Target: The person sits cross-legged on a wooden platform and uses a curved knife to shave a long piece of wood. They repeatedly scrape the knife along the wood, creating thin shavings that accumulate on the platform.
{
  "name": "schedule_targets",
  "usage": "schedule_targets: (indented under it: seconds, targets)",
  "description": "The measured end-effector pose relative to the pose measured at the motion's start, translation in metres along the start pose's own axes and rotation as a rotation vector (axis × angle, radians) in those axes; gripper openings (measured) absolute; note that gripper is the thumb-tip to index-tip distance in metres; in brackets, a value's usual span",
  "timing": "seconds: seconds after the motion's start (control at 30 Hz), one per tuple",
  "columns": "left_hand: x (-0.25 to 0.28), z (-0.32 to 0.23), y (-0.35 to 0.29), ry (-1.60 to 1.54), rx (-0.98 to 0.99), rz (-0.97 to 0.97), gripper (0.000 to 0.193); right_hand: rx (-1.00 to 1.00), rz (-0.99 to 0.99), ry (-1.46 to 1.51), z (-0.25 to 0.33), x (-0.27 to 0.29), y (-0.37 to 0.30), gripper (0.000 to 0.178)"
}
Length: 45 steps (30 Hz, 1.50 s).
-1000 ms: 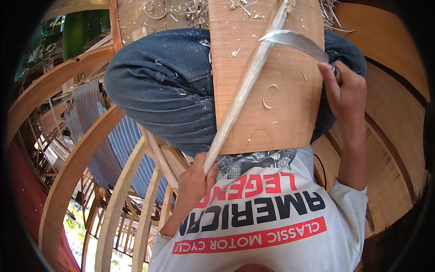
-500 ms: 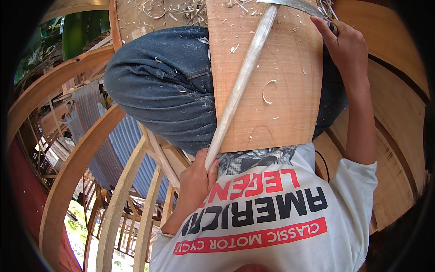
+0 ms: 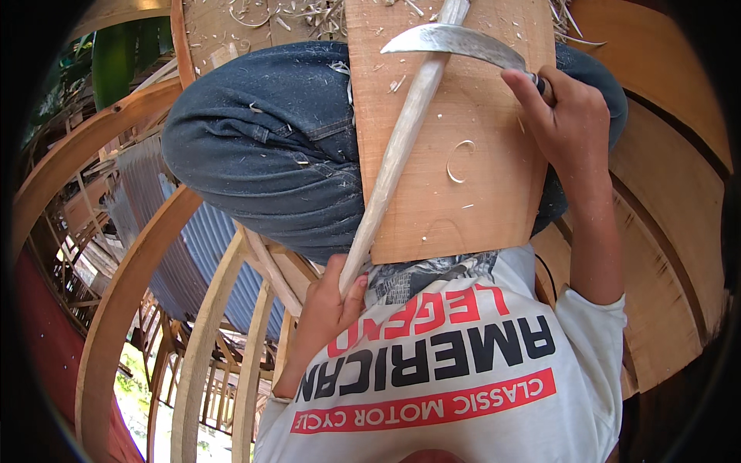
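Observation:
My left hand [image 3: 330, 299] is wrapped round the lower end of a pale wooden stick [image 3: 401, 143], close to my waist. The stick slants up and to the right across a flat wooden board [image 3: 455, 208] on my lap. In my right hand [image 3: 570, 116] is the dark handle of a curved knife [image 3: 471, 44], gripped with the thumb along it. Its sickle-like blade lies across the upper part of the stick, tip pointing left. A curled shaving [image 3: 457, 162] rests on the board.
More shavings [image 3: 324, 19] are heaped on the planks beyond my knees. Curved wooden ribs [image 3: 127, 270] rise on the left, with corrugated metal sheets [image 3: 239, 255] behind them. Curved planks [image 3: 656, 201] form a wall on the right. My bent legs [image 3: 262, 154] flank the board.
My right hand has drawn the knife toward me, down along the stick. The stick's far end has shifted slightly left, and my left hand still grips its near end.

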<state>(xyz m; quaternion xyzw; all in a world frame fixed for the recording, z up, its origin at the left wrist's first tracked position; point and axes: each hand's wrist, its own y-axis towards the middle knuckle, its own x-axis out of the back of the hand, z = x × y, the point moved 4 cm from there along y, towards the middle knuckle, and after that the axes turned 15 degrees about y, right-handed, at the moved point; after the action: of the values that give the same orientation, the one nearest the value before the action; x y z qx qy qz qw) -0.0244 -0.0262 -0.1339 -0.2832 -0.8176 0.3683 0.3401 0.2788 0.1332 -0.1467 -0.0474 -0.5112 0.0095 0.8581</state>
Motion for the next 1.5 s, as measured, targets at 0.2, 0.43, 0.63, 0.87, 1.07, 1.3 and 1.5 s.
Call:
schedule_targets:
  seconds: [0.2,0.43,0.63,0.87,1.07,1.3,1.5]
  targets:
    - [0.004,-0.007,0.002,-0.122,-0.045,0.013,0.018,0.048,-0.119,-0.122,-0.019,-0.011,0.039,0.067]
    - [0.004,-0.003,0.008,-0.242,-0.003,0.059,0.021,0.095,-0.135,-0.213,-0.026,-0.014,0.066,0.066]
    - [-0.004,0.005,0.009,-0.326,-0.038,0.046,0.022,0.198,-0.282,-0.280,-0.027,-0.013,0.072,0.069]
    - [-0.002,0.004,0.005,-0.461,0.013,0.086,0.023,-0.020,-0.151,-0.045,-0.003,-0.006,0.056,0.068]
    - [-0.007,0.014,0.007,-0.604,-0.004,0.148,0.025,-0.348,0.658,1.121,0.011,0.024,0.013,0.026]
    - [-0.008,0.010,0.010,-0.484,-0.111,0.161,0.029,-0.312,0.660,1.275,-0.012,0.010,-0.018,0.032]
    - [-0.007,0.011,0.007,-0.479,-0.073,0.231,0.038,-0.550,0.436,1.399,-0.022,0.015,-0.047,0.029]
